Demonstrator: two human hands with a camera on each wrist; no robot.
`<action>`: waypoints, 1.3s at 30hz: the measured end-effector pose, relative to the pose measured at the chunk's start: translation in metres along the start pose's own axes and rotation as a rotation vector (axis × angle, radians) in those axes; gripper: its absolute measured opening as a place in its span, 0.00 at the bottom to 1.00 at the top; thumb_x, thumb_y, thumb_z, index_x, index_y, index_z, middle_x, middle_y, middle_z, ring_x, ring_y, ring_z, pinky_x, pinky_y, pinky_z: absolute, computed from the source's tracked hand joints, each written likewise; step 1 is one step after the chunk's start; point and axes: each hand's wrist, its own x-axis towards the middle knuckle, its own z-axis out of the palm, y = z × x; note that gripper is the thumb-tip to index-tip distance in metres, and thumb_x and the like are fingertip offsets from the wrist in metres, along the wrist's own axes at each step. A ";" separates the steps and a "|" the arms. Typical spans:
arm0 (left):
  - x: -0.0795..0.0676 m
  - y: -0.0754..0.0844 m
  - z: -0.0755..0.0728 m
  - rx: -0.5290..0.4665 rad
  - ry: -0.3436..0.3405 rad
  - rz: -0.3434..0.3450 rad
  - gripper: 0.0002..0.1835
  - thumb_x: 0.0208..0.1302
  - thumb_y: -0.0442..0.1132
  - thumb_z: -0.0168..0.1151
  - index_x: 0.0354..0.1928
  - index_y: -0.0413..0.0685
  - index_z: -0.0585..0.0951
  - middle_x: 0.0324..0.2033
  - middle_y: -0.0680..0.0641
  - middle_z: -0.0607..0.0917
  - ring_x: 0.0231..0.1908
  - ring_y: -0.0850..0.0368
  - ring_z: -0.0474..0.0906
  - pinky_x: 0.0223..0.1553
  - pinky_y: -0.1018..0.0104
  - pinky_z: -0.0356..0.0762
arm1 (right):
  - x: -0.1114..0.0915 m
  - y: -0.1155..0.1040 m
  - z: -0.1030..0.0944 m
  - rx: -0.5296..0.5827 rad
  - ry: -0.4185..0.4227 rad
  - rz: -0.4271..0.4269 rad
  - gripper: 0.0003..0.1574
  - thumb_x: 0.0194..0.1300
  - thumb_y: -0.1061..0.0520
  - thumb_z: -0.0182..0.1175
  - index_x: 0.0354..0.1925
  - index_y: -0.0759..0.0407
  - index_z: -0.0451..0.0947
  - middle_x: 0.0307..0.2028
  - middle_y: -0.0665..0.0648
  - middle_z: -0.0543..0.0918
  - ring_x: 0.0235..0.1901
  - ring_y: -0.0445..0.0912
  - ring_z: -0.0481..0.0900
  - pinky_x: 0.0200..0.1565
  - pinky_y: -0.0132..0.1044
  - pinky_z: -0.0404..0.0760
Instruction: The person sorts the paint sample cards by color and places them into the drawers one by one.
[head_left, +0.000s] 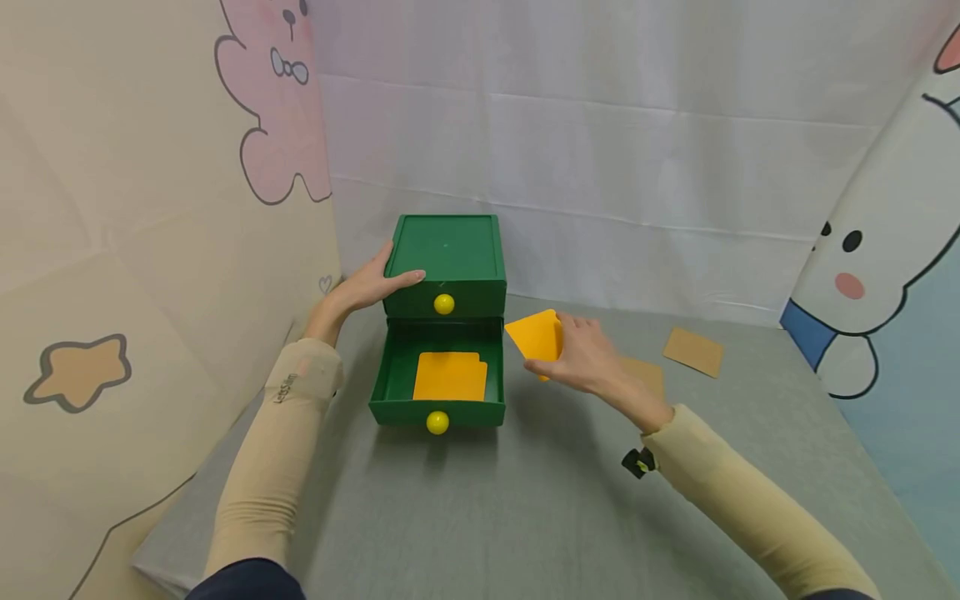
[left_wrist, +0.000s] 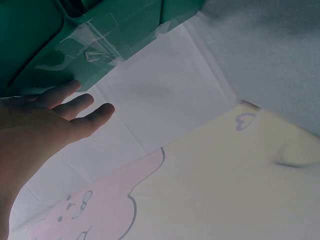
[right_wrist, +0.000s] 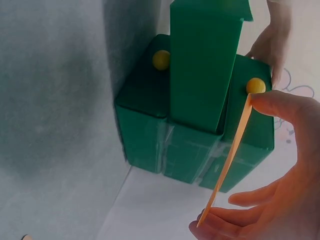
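A green drawer cabinet [head_left: 448, 250] with yellow ball knobs stands on the table. One drawer [head_left: 382, 379] is pulled out, and yellow cards [head_left: 450, 377] lie flat in it. My left hand [head_left: 375, 282] rests against the cabinet's left side, its thumb across the top; the left wrist view has these fingers [left_wrist: 90, 120] extended beside the green wall. Right of the open drawer, my right hand [head_left: 585, 354] pinches a yellow card [head_left: 537, 337], held tilted above the table. The right wrist view catches this card [right_wrist: 227, 165] nearly edge-on, between thumb and fingertips.
Two brown cards lie on the grey table to the right: one near the back [head_left: 693, 352], the other brown card [head_left: 647, 375] partly hidden behind my right hand. A white curtain [head_left: 600, 167] hangs behind the cabinet, and a cartoon-printed sheet [head_left: 187, 267] borders the left side.
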 end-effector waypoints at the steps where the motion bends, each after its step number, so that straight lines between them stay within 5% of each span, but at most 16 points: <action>1: 0.000 0.000 0.000 0.000 0.001 -0.002 0.57 0.62 0.70 0.51 0.75 0.57 0.25 0.77 0.47 0.30 0.76 0.41 0.34 0.72 0.34 0.42 | 0.000 -0.003 0.000 0.000 -0.001 -0.009 0.58 0.51 0.32 0.63 0.68 0.65 0.60 0.57 0.67 0.75 0.52 0.59 0.69 0.48 0.49 0.75; 39: -0.001 0.000 0.000 0.005 0.006 -0.018 0.58 0.61 0.71 0.51 0.75 0.54 0.26 0.77 0.45 0.31 0.76 0.41 0.35 0.72 0.35 0.43 | 0.018 -0.092 0.030 -0.018 -0.066 -0.281 0.58 0.52 0.31 0.64 0.70 0.63 0.60 0.59 0.61 0.75 0.50 0.54 0.70 0.47 0.43 0.77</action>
